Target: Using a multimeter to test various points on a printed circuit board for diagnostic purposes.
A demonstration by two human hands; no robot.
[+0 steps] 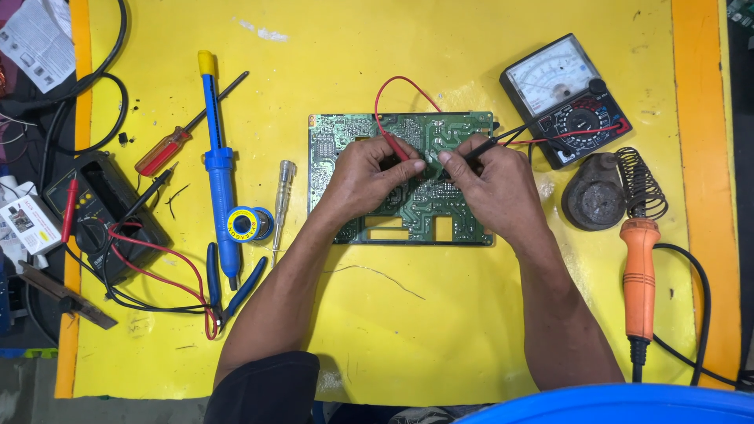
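Head view: both forearms reach in from below, hands meeting over the green rectangular circuit board (408, 188) at mid-counter. Left hand (365, 179) pinched on thin red test probe (395, 147); right hand (491, 182) pinched on thin black test probe (471, 155), tips nearly touching on the board. Yellow counter (440, 314) w/ orange edges. Analog multimeter w/ black case (565, 98) upper right, orange-handled soldering iron (640, 279) right, blue desoldering pump (217, 169) left.

yellow table top (440, 338) with orange edges. on it: green circuit board (440, 212) centre, analog multimeter (567, 98) upper right, soldering iron stand (609, 192) and orange-handled soldering iron (640, 275) right, blue desoldering pump (217, 165), red screwdriver (169, 149), solder roll (245, 224), tester screwdriver (281, 196), blue-handled pliers (228, 294), black meter (102, 212) at left edge.
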